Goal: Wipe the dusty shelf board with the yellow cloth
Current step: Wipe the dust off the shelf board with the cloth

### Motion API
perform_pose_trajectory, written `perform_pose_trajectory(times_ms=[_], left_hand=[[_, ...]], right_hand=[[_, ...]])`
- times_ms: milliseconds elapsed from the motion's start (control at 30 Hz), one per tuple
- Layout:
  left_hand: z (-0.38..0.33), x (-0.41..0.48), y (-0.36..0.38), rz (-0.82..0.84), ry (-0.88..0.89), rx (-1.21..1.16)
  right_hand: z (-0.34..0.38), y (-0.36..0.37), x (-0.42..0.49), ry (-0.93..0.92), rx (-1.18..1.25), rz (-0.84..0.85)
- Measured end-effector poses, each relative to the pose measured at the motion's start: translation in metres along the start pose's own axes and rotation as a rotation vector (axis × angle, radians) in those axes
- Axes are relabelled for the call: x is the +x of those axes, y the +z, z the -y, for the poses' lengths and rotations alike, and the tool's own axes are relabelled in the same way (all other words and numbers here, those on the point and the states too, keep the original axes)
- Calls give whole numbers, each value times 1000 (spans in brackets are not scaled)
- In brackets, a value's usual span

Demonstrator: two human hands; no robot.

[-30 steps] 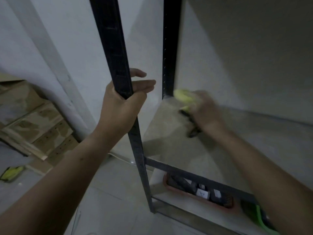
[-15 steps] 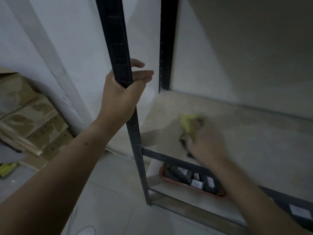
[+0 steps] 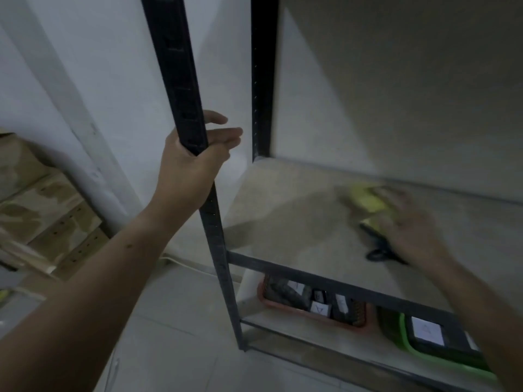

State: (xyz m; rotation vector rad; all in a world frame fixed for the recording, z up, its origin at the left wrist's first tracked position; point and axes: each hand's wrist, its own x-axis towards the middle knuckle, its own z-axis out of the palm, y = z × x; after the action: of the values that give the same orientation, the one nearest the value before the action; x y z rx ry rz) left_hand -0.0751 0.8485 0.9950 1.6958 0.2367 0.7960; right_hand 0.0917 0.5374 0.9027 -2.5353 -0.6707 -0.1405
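The pale shelf board (image 3: 288, 222) lies in a black metal rack. My right hand (image 3: 410, 230) presses the yellow cloth (image 3: 368, 200) flat on the board toward its back right; both are motion-blurred, and a dark strap or loop (image 3: 377, 254) trails from under the hand. My left hand (image 3: 195, 165) is wrapped around the rack's front left black upright post (image 3: 184, 80), fingers curled over it.
The rear black post (image 3: 261, 80) stands against the white wall. On the lower shelf sit a red tray (image 3: 308, 306) of labelled items and a green tray (image 3: 441, 352). Wooden boards (image 3: 42, 210) lean on the left wall above the tiled floor.
My right hand with the cloth swept from the back left corner to the board's front, then to the back right. My left hand kept its hold on the post.
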Motion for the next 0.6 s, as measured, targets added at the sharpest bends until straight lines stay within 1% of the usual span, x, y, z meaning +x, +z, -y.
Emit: perform_pose_trajectory(times_ms=[33, 67, 133, 167, 200, 233, 400, 533, 600], left_hand=[[0, 0, 0, 1, 5, -8], [1, 0, 1, 2, 13, -14], [1, 0, 1, -1, 27, -15], [2, 1, 1, -3, 33, -14], [2, 1, 1, -5, 40, -12], [3, 2, 1, -7, 46, -10], [5, 3, -1, -19, 49, -3], [6, 3, -2, -10, 42, -1], [7, 3, -2, -9, 42, -2]], right_hand=[[-36, -12, 6, 104, -93, -59], [-67, -21, 12, 196, -168, -78], [-111, -28, 27, 324, -302, -15], [-120, -25, 34, 355, -371, 25], [-123, -18, 40, 340, -440, 48], [-118, -11, 48, 314, -456, 50], [-40, 45, 83, 178, -307, 2], [56, 103, 86, 27, -293, 152], [104, 121, 73, -71, -218, 164]])
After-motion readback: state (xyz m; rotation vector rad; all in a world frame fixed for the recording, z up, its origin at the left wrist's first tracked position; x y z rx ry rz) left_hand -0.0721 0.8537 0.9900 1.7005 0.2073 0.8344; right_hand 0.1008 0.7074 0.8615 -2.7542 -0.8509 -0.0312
